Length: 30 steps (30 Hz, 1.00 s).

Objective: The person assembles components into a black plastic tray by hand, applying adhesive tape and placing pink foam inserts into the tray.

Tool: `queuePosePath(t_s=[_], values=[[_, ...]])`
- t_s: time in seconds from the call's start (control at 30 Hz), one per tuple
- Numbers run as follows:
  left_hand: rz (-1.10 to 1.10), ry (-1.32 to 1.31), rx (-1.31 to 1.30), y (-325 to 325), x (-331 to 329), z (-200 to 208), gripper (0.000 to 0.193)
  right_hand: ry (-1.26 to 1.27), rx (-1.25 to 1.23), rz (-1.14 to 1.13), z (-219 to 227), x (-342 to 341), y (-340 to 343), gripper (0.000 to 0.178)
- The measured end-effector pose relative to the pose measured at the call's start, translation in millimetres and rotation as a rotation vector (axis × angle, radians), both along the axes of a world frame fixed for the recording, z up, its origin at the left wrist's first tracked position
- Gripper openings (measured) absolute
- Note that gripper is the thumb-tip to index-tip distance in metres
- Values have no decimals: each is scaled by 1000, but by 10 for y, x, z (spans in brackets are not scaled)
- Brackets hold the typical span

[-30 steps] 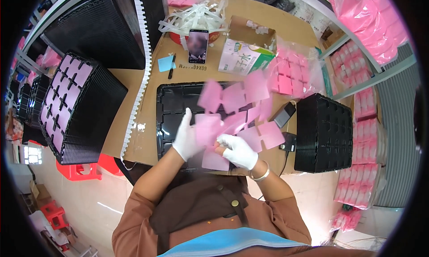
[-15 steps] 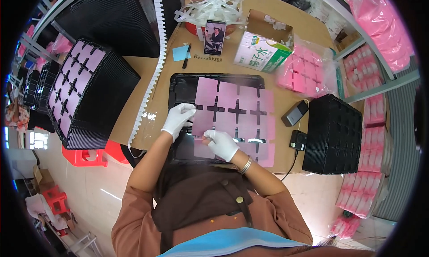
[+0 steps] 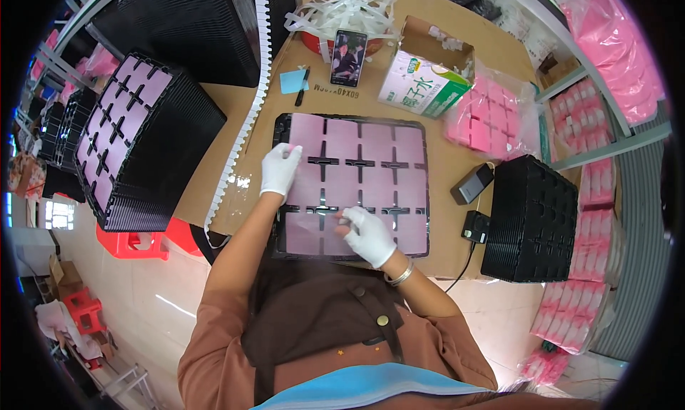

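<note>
A lilac-pink sheet with cross-shaped cutouts lies over a black plastic tray in front of me; black ribs show through the cutouts. My left hand, in a white glove, has its fingertips closed at the sheet's left edge. Over the sheet's lower middle is my right hand, gloved with bare fingertips showing. Its fingers are curled together, and whether anything is between them is hidden.
At left stands a tall stack of black trays topped with lilac sheets. Another black stack is on the right, beside a dark power block. Behind the tray are a phone, an open carton and bagged pink sheets.
The sheet has shifted left and now lines up with the tray. My left hand has moved slightly up and left with its edge; my right hand has moved slightly right and down.
</note>
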<state>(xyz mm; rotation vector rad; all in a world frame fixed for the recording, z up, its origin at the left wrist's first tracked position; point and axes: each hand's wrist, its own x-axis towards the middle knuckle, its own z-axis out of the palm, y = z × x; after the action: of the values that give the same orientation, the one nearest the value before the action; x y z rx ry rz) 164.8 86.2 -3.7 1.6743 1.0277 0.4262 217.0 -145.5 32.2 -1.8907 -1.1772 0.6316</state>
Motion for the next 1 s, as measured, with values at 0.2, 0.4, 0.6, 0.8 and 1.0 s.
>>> queuePosePath(t_s=[0.2, 0.4, 0.6, 0.8, 1.0], values=[[2, 73, 41, -31, -11, 163, 22, 109, 10, -161, -40, 90, -171, 21], [-52, 145, 214, 117, -82, 13, 26, 59, 17, -195, -58, 213, -287, 20], [-76, 205, 321, 265, -102, 39, 31, 149, -12, -398, -115, 461, -446, 17], [151, 214, 563, 293, -248, 266, 36, 177, 122, -583, -35, 983, -634, 19], [-320, 154, 845, -50, -122, 301, 32, 632, 430, -640, -105, 1521, -267, 22]])
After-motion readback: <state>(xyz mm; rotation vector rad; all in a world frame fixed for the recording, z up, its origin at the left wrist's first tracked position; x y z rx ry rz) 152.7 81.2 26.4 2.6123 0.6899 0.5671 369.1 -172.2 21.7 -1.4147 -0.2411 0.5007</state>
